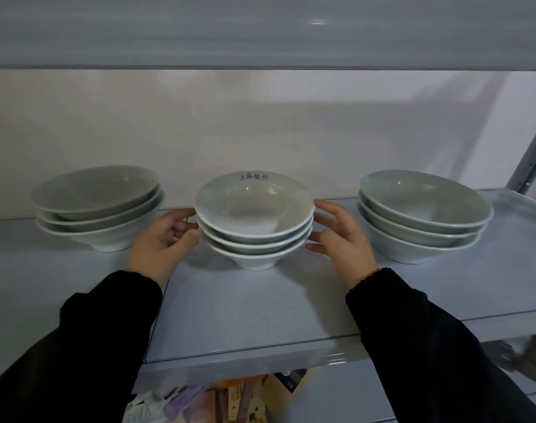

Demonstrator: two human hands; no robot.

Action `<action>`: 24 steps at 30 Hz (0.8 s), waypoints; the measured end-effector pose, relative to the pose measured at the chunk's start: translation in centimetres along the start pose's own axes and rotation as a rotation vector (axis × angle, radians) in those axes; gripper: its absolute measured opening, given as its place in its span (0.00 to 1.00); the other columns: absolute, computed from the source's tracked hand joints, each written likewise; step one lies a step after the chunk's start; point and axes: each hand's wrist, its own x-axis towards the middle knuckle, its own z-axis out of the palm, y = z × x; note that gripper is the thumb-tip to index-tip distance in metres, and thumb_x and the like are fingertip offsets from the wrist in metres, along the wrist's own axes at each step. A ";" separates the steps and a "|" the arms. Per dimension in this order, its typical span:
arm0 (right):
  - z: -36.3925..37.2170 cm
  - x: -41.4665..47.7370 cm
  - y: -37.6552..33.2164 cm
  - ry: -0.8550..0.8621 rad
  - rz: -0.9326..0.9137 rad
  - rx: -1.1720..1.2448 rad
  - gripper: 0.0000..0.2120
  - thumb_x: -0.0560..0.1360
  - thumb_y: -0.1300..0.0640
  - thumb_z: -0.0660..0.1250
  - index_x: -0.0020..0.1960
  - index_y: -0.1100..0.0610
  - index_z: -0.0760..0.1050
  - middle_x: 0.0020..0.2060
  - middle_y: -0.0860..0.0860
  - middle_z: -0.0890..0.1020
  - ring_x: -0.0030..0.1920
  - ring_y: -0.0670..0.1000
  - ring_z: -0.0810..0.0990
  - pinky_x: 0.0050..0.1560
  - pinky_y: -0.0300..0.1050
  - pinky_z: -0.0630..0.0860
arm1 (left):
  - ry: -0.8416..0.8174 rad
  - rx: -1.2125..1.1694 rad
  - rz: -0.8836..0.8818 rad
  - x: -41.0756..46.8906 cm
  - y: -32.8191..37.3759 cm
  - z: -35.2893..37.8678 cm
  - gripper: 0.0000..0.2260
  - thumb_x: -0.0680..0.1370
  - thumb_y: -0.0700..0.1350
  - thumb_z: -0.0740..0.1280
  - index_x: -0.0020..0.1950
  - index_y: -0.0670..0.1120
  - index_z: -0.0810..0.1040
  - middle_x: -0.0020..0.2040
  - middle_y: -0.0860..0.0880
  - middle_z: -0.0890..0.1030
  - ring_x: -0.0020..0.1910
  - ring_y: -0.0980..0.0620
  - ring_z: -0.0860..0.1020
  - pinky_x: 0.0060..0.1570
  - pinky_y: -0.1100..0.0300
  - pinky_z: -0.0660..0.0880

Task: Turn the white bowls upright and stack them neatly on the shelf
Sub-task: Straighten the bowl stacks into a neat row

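Three stacks of upright white bowls stand on the grey shelf (260, 315). The middle stack (254, 221) holds three bowls, and the top one has dark characters printed inside its far rim. My left hand (166, 239) rests against the left side of this stack, fingers loosely curled and touching the rims. My right hand (340, 236) is at the stack's right side, fingers spread and touching the rims. The left stack (99, 206) and the right stack (422, 215) each hold three bowls, and neither hand touches them.
Another shelf board (260, 32) runs overhead. A perforated metal upright (532, 160) stands at the right. A pale wall lies behind the bowls. Below the shelf's front edge are colourful packages (230, 398).
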 end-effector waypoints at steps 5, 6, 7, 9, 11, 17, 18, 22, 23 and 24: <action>0.3 0.1 0.0 -0.010 -0.022 -0.049 0.25 0.71 0.53 0.65 0.67 0.36 0.72 0.63 0.45 0.79 0.62 0.48 0.80 0.56 0.46 0.80 | 0.065 -0.058 -0.015 0.2 0.4 1.2 0.24 0.69 0.59 0.71 0.63 0.56 0.77 0.58 0.45 0.80 0.57 0.47 0.80 0.58 0.47 0.77; 0.3 0.5 -0.1 -0.028 -0.012 -0.026 0.26 0.72 0.50 0.67 0.69 0.35 0.69 0.65 0.44 0.77 0.65 0.46 0.77 0.59 0.45 0.79 | 0.098 -0.140 -0.055 0.5 0.8 1.9 0.27 0.69 0.61 0.70 0.66 0.55 0.75 0.63 0.46 0.79 0.61 0.47 0.78 0.62 0.47 0.76; 0.2 1.0 -0.1 -0.069 0.011 -0.022 0.29 0.71 0.45 0.69 0.70 0.33 0.66 0.68 0.43 0.74 0.68 0.44 0.74 0.64 0.47 0.76 | 0.103 -0.208 -0.101 0.7 1.1 2.6 0.30 0.68 0.63 0.70 0.68 0.56 0.73 0.67 0.49 0.77 0.65 0.48 0.77 0.65 0.48 0.74; -0.3 1.8 -0.1 -0.182 0.048 -0.065 0.38 0.67 0.39 0.73 0.72 0.32 0.59 0.74 0.43 0.67 0.69 0.40 0.71 0.70 0.50 0.70 | 0.036 -0.252 -0.129 0.7 1.5 3.7 0.36 0.67 0.65 0.72 0.73 0.60 0.67 0.70 0.55 0.74 0.69 0.54 0.73 0.72 0.47 0.67; -0.8 2.1 0.6 -0.263 0.058 -0.078 0.47 0.63 0.39 0.76 0.76 0.36 0.54 0.77 0.44 0.63 0.68 0.36 0.70 0.69 0.45 0.71 | -0.002 -0.240 -0.132 0.3 1.1 4.0 0.41 0.66 0.64 0.73 0.76 0.59 0.61 0.72 0.57 0.72 0.71 0.57 0.71 0.74 0.49 0.64; -1.0 2.5 2.0 -0.432 -0.001 -0.112 0.51 0.67 0.53 0.80 0.80 0.45 0.53 0.76 0.44 0.66 0.75 0.46 0.66 0.72 0.50 0.68 | -0.155 -0.117 -0.101 -0.2 0.5 3.5 0.66 0.52 0.68 0.81 0.80 0.53 0.48 0.73 0.61 0.65 0.72 0.65 0.66 0.70 0.62 0.65; -1.0 2.5 2.0 -0.427 -0.006 -0.114 0.51 0.67 0.54 0.80 0.80 0.45 0.53 0.76 0.43 0.66 0.75 0.47 0.67 0.71 0.50 0.69 | -0.162 -0.099 -0.094 -0.2 0.2 3.5 0.67 0.52 0.67 0.82 0.80 0.53 0.46 0.74 0.61 0.64 0.73 0.63 0.65 0.72 0.58 0.64; -1.2 2.2 1.7 -0.380 -0.030 -0.124 0.49 0.66 0.51 0.81 0.79 0.44 0.57 0.74 0.40 0.69 0.72 0.49 0.71 0.69 0.50 0.71 | -0.212 -0.115 -0.108 -0.1 0.2 3.5 0.69 0.52 0.63 0.84 0.81 0.52 0.44 0.76 0.60 0.64 0.75 0.59 0.64 0.73 0.55 0.65; -1.3 2.1 1.5 -0.368 -0.033 -0.131 0.48 0.66 0.50 0.80 0.79 0.43 0.58 0.73 0.39 0.70 0.71 0.48 0.72 0.69 0.49 0.71 | -0.227 -0.134 -0.113 -0.2 0.4 3.6 0.69 0.52 0.62 0.85 0.81 0.52 0.44 0.75 0.60 0.64 0.75 0.61 0.65 0.71 0.59 0.66; -1.4 2.1 1.4 -0.358 -0.034 -0.136 0.46 0.66 0.49 0.80 0.78 0.43 0.59 0.71 0.38 0.72 0.70 0.47 0.74 0.69 0.49 0.71 | -0.238 -0.151 -0.113 -0.2 0.5 3.8 0.70 0.51 0.61 0.85 0.81 0.51 0.44 0.75 0.60 0.64 0.74 0.62 0.65 0.69 0.64 0.68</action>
